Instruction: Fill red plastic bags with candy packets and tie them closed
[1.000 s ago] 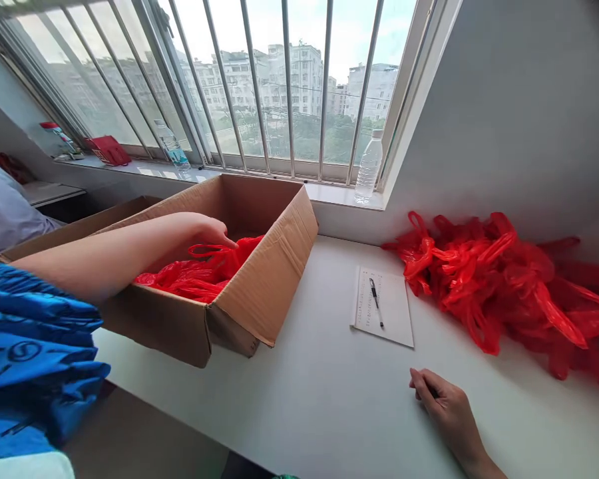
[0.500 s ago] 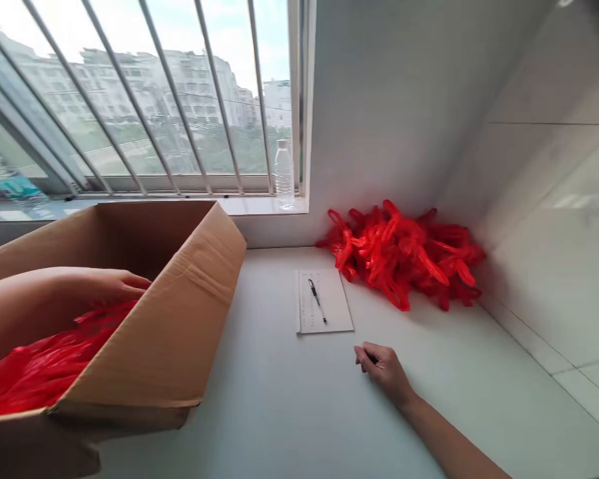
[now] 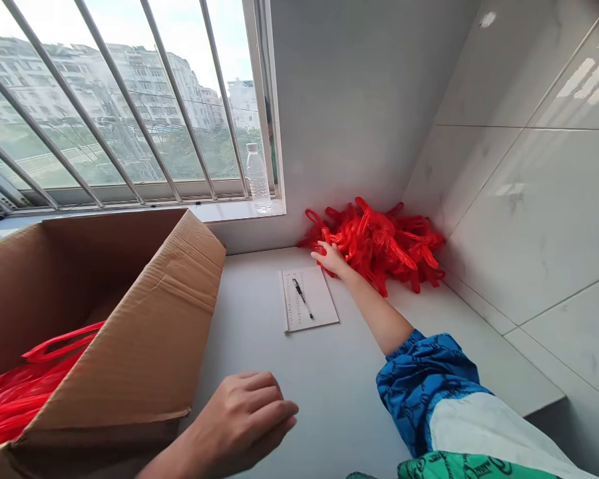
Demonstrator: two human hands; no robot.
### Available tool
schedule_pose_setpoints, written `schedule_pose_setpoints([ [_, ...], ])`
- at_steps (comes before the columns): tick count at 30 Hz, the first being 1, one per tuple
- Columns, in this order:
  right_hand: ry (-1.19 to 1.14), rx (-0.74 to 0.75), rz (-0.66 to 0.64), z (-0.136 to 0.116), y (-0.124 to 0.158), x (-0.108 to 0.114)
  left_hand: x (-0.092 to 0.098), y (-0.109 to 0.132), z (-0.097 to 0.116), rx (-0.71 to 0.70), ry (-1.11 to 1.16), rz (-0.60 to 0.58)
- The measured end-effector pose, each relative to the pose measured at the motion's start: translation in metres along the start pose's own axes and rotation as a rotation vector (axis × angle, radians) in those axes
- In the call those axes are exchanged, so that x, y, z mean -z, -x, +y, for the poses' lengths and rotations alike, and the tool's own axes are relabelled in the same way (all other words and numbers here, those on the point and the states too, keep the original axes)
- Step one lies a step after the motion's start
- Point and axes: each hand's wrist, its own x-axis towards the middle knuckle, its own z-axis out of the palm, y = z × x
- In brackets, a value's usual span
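Observation:
My right hand [image 3: 329, 258] reaches across the white counter, its extended fingers touching the near edge of a heap of red plastic carrier bags [image 3: 379, 243] in the corner. My left hand [image 3: 242, 416] sits outside a brown cardboard box [image 3: 130, 313], next to its near corner, with the fingers curled and nothing visible in them. More red plastic bags [image 3: 24, 406] lie inside the box, partly hidden by its flap.
A sheet of printed paper [image 3: 309, 299] lies on the white counter [image 3: 329, 392] with a black pen [image 3: 302, 297] on it. A plastic water bottle [image 3: 257, 178] stands on the sill of a barred window [image 3: 130, 113]. Marble-like tiles [image 3: 529, 199] line the right wall.
The view has turned right. My left hand has come out of the box to its outer side. My right hand has moved from near the paper to the red heap.

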Motion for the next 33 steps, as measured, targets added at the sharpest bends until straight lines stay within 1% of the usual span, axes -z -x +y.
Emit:
schedule_pose_setpoints([
  [1,-0.031,-0.009,0.013,0.0,-0.01,-0.001,-0.012,-0.002,-0.004,0.009,0.044,-0.015],
  [3,-0.112,-0.006,0.019,-0.003,-0.019,0.002,-0.031,0.001,-0.015,0.08,0.149,-0.026],
  [5,-0.209,0.022,0.005,-0.011,-0.016,0.013,-0.04,0.008,-0.026,0.244,0.282,-0.032],
  [7,-0.291,0.054,-0.015,-0.024,-0.004,0.025,-0.045,0.015,-0.039,0.493,0.466,-0.003],
  [8,-0.332,0.061,-0.029,-0.031,0.004,0.03,-0.046,0.016,-0.045,0.636,0.571,0.051],
  [10,-0.446,0.039,-0.078,-0.044,0.024,0.035,-0.051,0.013,-0.055,0.901,0.788,0.215],
  [11,-0.518,0.013,-0.113,-0.049,0.035,0.034,-0.055,0.009,-0.059,0.996,0.888,0.298],
  [12,-0.589,-0.019,-0.156,-0.052,0.047,0.032,-0.059,0.004,-0.063,1.058,0.975,0.364],
  [13,-0.649,-0.052,-0.206,-0.053,0.06,0.029,-0.063,0.0,-0.065,1.081,1.049,0.405],
  [15,-0.661,-0.104,-0.323,-0.048,0.088,0.023,-0.071,-0.006,-0.07,1.042,1.135,0.427],
  [17,-0.525,-0.126,-0.433,-0.035,0.116,0.02,-0.079,-0.005,-0.074,0.99,1.101,0.426],
  [18,-0.433,-0.127,-0.466,-0.026,0.129,0.02,-0.083,-0.002,-0.076,0.989,1.061,0.419],
  [20,-0.287,-0.121,-0.474,-0.007,0.151,0.024,-0.089,0.009,-0.08,1.035,0.987,0.403],
  [22,-0.236,-0.126,-0.445,0.01,0.168,0.029,-0.092,0.021,-0.082,1.085,0.972,0.385],
  [24,-0.207,-0.117,-0.422,0.018,0.178,0.035,-0.089,0.029,-0.08,1.11,0.986,0.371],
  [26,-0.128,-0.054,-0.401,0.016,0.184,0.041,-0.08,0.031,-0.077,1.071,0.976,0.348],
  [28,-0.029,0.037,-0.393,0.003,0.186,0.048,-0.068,0.029,-0.074,0.957,0.977,0.313],
  [30,0.057,0.102,-0.43,-0.013,0.187,0.055,-0.057,0.024,-0.07,0.851,1.009,0.278],
  [32,0.136,0.143,-0.482,-0.028,0.189,0.059,-0.052,0.014,-0.064,0.837,0.993,0.252],
  [33,0.178,0.171,-0.491,-0.033,0.191,0.059,-0.051,0.008,-0.061,0.839,0.942,0.213],
])
